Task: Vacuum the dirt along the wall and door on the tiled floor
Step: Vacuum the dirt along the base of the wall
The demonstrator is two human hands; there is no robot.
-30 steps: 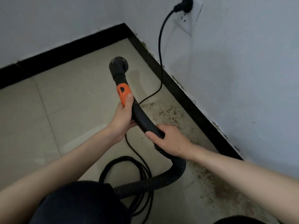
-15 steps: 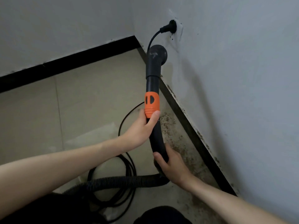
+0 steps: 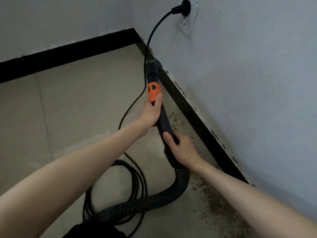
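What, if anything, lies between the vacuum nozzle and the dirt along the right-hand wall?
Nothing visible blocks it. The nozzle sits at the black baseboard, and the dirt lies on open tile nearer the person. The power cord hangs left of the nozzle, off that path.

A single head-worn wide-angle view is directed forward and down, close to the tiled floor (image 3: pixel 72 103) where two walls meet.

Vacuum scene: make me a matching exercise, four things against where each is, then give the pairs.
Things:
1. plug
2. nozzle
3. left hand
4. coiled cord

Places:
A. lying on the tiled floor
B. in the wall socket
C. gripping just below the orange collar
D. at the black baseboard

Pairs: 1-B, 2-D, 3-C, 4-A
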